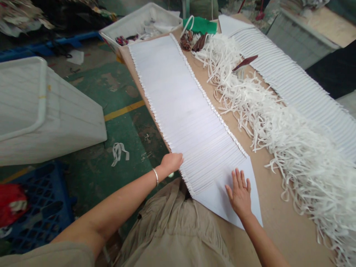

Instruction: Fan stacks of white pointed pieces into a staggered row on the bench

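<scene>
A long row of overlapped white sheets point(180, 100) runs along the left side of a brown table point(280, 222). My left hand point(171, 162) rests at the row's near left edge with its fingers curled against the sheets; nothing shows in its grip. My right hand point(239, 193) lies flat and open on the nearest white sheet point(219, 196), fingers spread. A silver bracelet point(155, 176) circles my left wrist.
A heap of white strips point(278, 122) fills the table's middle, with a second row of white sheets point(292, 81) at its right. Green fabric point(200, 25) and a dark bundle lie at the far end. White bins point(36, 111) and a blue crate point(41, 207) stand on the green floor at left.
</scene>
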Demonstrator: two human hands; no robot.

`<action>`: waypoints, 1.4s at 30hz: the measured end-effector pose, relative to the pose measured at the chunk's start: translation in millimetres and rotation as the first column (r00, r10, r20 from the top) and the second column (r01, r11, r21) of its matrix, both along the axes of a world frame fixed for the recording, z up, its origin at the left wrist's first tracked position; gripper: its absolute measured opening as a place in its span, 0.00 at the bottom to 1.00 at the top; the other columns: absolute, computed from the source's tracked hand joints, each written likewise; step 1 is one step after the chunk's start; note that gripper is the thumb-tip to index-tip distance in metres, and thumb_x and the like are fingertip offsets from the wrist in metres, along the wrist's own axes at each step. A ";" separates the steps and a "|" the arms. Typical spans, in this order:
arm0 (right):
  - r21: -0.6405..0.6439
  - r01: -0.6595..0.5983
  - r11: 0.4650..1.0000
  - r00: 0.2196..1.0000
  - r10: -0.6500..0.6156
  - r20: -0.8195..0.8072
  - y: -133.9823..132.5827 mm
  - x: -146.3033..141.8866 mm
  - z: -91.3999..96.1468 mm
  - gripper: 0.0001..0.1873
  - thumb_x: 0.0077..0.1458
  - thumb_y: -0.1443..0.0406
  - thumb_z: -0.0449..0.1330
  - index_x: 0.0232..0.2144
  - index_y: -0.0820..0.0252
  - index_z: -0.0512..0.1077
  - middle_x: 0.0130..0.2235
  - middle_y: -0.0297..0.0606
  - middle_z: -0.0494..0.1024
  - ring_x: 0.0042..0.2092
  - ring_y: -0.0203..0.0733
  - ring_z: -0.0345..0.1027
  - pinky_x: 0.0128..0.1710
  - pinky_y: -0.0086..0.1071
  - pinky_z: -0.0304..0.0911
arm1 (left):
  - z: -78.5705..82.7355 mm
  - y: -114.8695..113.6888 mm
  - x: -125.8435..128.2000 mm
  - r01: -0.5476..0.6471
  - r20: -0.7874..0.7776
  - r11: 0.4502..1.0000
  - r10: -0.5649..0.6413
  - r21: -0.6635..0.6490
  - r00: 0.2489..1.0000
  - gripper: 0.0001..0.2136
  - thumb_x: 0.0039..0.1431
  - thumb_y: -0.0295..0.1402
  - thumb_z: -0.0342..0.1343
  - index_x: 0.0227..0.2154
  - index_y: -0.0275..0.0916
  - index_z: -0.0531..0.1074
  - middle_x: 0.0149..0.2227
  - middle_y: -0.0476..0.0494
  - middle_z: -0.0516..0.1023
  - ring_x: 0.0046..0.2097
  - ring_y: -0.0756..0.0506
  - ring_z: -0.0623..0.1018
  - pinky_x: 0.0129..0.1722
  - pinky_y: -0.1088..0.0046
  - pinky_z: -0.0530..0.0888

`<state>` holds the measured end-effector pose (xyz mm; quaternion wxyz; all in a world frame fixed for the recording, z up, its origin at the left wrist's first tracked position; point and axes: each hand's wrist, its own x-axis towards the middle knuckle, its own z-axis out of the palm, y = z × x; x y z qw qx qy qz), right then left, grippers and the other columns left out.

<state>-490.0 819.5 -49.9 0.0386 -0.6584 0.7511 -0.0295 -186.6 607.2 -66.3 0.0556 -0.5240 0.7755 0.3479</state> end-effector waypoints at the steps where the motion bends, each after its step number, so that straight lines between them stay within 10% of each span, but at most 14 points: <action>1: -0.010 0.022 1.000 1.000 -0.022 0.000 -17.1 7.4 3.9 0.37 0.67 0.53 0.44 0.72 0.58 0.37 0.72 0.43 0.45 0.73 0.51 0.33 0.69 0.55 0.34 | 1.8 -5.7 -5.1 0.008 -0.008 0.999 -0.008 -0.049 1.000 0.12 0.65 0.33 0.47 0.39 0.36 0.75 0.42 0.33 0.79 0.48 0.38 0.78 0.48 0.64 0.71; 9: 0.058 0.052 0.997 0.998 -0.053 0.015 -139.2 72.9 -8.9 0.37 0.67 0.51 0.40 0.71 0.62 0.42 0.73 0.44 0.43 0.73 0.53 0.31 0.69 0.59 0.33 | -21.2 -35.9 -73.4 0.346 -0.348 0.869 -0.466 -0.355 0.814 0.25 0.67 0.25 0.42 0.64 0.48 0.62 0.68 0.46 0.61 0.72 0.45 0.53 0.70 0.56 0.47; 29: 0.041 0.028 0.999 0.998 -0.026 -0.053 -57.5 39.1 -16.5 0.34 0.68 0.53 0.43 0.71 0.54 0.44 0.72 0.40 0.49 0.73 0.50 0.35 0.69 0.56 0.33 | -40.6 -39.4 -71.5 0.344 -0.321 0.827 -0.506 -0.445 0.800 0.24 0.70 0.28 0.40 0.67 0.48 0.58 0.69 0.46 0.59 0.72 0.44 0.53 0.70 0.54 0.45; 42: 0.047 0.004 0.999 1.000 -0.003 -0.027 -89.9 77.5 -14.6 0.36 0.67 0.49 0.44 0.71 0.56 0.44 0.72 0.41 0.45 0.73 0.49 0.31 0.69 0.56 0.31 | -48.1 -34.9 -70.6 0.422 -0.009 0.577 -0.598 -0.700 0.802 0.25 0.68 0.28 0.44 0.66 0.50 0.59 0.71 0.47 0.55 0.71 0.41 0.56 0.66 0.50 0.58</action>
